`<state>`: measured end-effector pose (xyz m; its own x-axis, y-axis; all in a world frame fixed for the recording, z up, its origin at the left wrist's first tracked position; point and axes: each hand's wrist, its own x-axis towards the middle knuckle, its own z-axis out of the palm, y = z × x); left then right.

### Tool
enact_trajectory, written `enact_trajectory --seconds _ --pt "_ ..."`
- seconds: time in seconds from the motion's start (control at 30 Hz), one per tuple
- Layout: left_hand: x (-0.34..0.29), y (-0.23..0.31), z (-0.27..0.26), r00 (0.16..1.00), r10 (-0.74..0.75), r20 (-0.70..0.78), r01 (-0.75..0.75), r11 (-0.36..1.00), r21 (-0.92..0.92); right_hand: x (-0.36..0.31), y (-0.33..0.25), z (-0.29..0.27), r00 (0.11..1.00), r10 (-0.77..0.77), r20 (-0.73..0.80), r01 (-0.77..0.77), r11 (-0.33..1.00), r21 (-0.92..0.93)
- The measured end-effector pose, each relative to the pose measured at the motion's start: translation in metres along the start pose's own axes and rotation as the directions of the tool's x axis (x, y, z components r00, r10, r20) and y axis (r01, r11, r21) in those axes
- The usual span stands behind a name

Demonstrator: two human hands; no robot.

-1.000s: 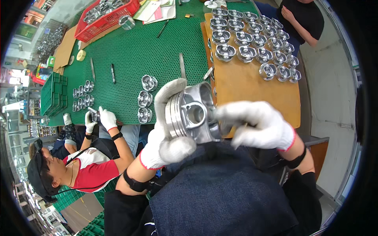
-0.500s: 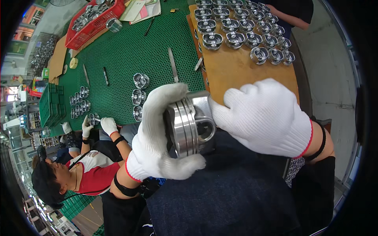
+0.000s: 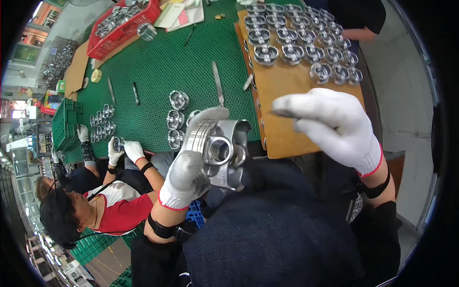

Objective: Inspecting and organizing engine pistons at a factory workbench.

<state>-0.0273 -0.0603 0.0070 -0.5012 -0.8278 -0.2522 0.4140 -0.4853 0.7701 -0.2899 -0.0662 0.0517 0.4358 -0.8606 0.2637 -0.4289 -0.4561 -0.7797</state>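
Note:
A silvery engine piston with ring grooves round its crown and a round pin bore in its side is gripped in my white-gloved left hand, above my dark apron. The thumb and fingers wrap the grooved end, and the skirt points to the right. Off to the right, apart from the piston, my gloved right hand holds nothing; its fingers are stretched out leftward, greyish at the tips. Just beyond my left hand, several pistons stand on the green mat, one of them partly covered by that hand.
A brown board at right carries rows of pistons. On the green mat lie a flat metal strip and a marker. A red crate of parts sits far left. A co-worker's gloved hands handle a piston at left.
My right hand has come off the piston, its fingers straightening. My left hand has turned the piston, so its pin bore and open skirt show more. The view has shifted slightly.

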Motion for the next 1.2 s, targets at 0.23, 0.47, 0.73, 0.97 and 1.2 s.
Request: enact_trajectory --seconds 0.23,0.47,0.73,0.97,1.2 --pt "0.003 -0.002 0.008 0.959 0.283 0.024 -0.259 0.835 0.486 0.012 -0.005 0.02 0.957 -0.071 0.281 0.244 0.72 -0.649" --pt "0.005 0.007 0.001 0.78 0.44 0.445 -0.581 0.244 0.777 0.008 -0.027 0.027 0.938 -0.003 0.348 0.258 0.678 -0.688" --pt "0.019 0.005 -0.001 0.553 0.625 0.552 -0.68 -0.045 0.732 0.011 0.001 0.053 0.969 0.085 0.232 -0.088 0.996 0.004" --pt "0.001 0.006 -0.026 0.886 0.315 -0.34 -0.354 0.933 -0.058 0.011 0.07 0.052 0.922 0.386 0.019 -0.386 0.92 0.065" --pt "-0.047 -0.003 -0.089 0.915 0.184 -0.358 -0.396 0.565 -0.724 0.035 0.158 0.141 0.634 0.7 0.33 -0.772 0.546 0.325"
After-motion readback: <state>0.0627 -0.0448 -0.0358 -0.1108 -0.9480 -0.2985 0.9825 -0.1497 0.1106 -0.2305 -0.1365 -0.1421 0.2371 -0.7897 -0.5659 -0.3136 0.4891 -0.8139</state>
